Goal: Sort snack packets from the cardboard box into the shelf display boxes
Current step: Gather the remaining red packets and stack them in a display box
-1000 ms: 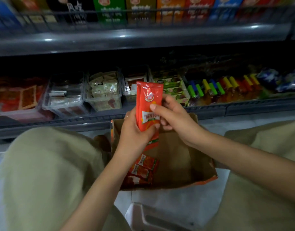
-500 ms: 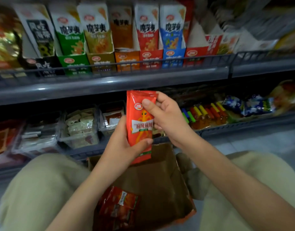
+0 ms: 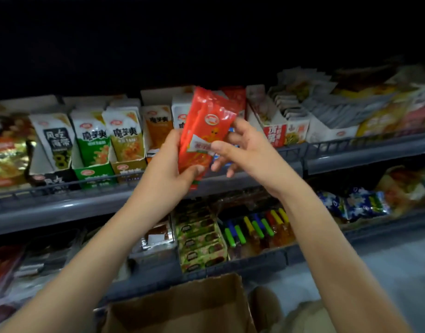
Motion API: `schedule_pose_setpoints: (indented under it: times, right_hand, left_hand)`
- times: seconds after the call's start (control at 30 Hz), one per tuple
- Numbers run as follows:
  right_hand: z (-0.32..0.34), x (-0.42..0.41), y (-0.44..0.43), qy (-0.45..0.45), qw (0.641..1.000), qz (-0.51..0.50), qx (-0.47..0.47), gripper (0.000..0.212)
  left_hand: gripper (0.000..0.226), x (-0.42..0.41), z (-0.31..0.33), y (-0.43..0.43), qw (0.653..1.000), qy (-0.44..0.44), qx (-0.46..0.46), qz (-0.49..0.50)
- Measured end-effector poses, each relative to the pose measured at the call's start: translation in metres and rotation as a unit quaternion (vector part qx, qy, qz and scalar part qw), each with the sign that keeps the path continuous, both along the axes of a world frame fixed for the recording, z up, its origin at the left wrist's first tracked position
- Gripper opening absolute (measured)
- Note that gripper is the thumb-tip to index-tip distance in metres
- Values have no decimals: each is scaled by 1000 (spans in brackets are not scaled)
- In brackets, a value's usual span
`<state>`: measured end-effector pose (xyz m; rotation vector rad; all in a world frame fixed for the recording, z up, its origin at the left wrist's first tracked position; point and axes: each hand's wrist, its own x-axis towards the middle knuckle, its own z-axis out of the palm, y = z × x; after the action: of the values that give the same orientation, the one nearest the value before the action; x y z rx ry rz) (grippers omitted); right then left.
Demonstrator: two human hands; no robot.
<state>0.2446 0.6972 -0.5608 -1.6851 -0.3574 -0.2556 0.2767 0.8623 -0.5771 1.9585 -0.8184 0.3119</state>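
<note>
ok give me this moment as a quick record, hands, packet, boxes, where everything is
held item: red snack packet, tilted, top leaning right
left hand: grips the packet's lower part
right hand: thumb on the packet's label, index finger at its right edge
packet position: raised in front of the upper shelf's display boxes, not yet in one
cardboard box: at the bottom of the view, below both arms
task state: packet out of the box, not yet placed
</note>
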Motion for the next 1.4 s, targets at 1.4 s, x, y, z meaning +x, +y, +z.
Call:
schedule_pose_setpoints:
  times: [1.4]
  right_hand:
    - [-42,186,-114,-115,900,-400,-130,58]
  left_hand:
    - [46,138,-88,-110,802,-516,278,120]
